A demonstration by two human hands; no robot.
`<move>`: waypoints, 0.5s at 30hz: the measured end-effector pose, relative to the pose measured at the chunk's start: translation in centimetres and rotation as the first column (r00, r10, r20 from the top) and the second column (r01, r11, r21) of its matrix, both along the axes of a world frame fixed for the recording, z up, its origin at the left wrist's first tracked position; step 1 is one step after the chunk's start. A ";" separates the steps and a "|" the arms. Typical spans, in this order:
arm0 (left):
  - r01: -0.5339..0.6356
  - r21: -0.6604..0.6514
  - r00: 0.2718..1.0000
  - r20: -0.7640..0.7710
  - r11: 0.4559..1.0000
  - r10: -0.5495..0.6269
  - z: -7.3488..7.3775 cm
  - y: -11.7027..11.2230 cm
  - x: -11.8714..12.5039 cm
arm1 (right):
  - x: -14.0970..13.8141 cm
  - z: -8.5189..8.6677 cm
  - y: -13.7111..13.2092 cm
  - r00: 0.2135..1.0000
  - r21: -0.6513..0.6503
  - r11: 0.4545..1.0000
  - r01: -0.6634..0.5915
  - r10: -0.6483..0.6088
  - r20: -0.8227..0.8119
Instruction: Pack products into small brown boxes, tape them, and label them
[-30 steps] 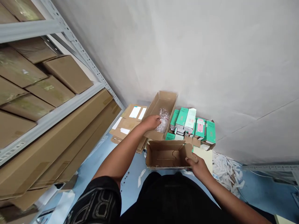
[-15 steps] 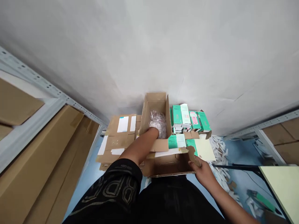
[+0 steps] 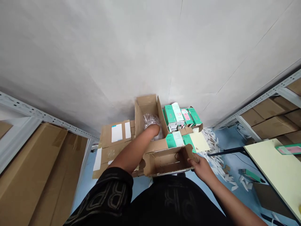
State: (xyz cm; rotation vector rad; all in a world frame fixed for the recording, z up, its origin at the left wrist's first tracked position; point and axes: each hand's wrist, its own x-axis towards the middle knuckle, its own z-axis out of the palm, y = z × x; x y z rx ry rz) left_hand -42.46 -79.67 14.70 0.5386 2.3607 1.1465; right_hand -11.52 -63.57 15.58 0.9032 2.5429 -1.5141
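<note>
My left hand [image 3: 154,129] reaches down into a tall open cardboard box [image 3: 138,121], at a bundle of clear bubble wrap [image 3: 150,119]. Its fingers are hidden, so their grip does not show. With my right hand [image 3: 197,163] I grip the right end of a smaller open cardboard box [image 3: 162,163], held tilted in front of my body. The inside of this smaller box looks bare. Just beyond it, several green and white packets [image 3: 174,139] lie beside a pale yellow sheet [image 3: 199,142].
Green and white cartons [image 3: 170,114] stand right of the tall box. Flattened cardboard boxes with white labels [image 3: 117,133] lie to the left. Metal shelving with brown boxes flanks both sides. White paper scraps [image 3: 217,163] cover the floor at right, near a pale tabletop [image 3: 265,163].
The view has shifted, showing more of the right side. The smaller box has tipped so its inside shows more. My left hand stays in the tall box, slightly more bent at the wrist.
</note>
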 end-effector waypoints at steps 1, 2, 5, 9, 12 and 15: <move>0.043 -0.043 0.999 -0.026 0.998 -0.045 1.5 -0.6 0.3 | -0.1 0.0 0.1 1.000 -0.008 1.000 -0.015 0.015 0.010; 0.084 -0.069 0.995 -0.056 0.994 -0.088 3.1 -1.5 0.8 | -0.1 0.1 0.2 0.999 -0.013 0.999 -0.031 0.031 0.020; 0.245 -0.055 0.929 -0.273 0.968 -0.250 8.4 -4.7 3.8 | -0.3 0.2 0.5 0.997 -0.003 0.998 -0.067 0.067 0.040; 0.453 -0.001 0.783 -0.477 0.892 -0.399 13.2 -8.4 9.6 | -0.5 0.5 0.7 0.995 0.056 0.995 -0.085 0.082 0.054; 0.483 0.053 0.775 -0.490 0.874 -0.399 13.4 -9.3 13.0 | -0.6 0.9 0.5 0.995 0.068 0.994 -0.085 0.081 0.051; 0.517 0.083 0.785 -0.443 0.852 -0.434 11.5 -8.9 15.0 | -0.3 1.2 0.2 0.996 0.074 0.994 -0.075 0.071 0.044</move>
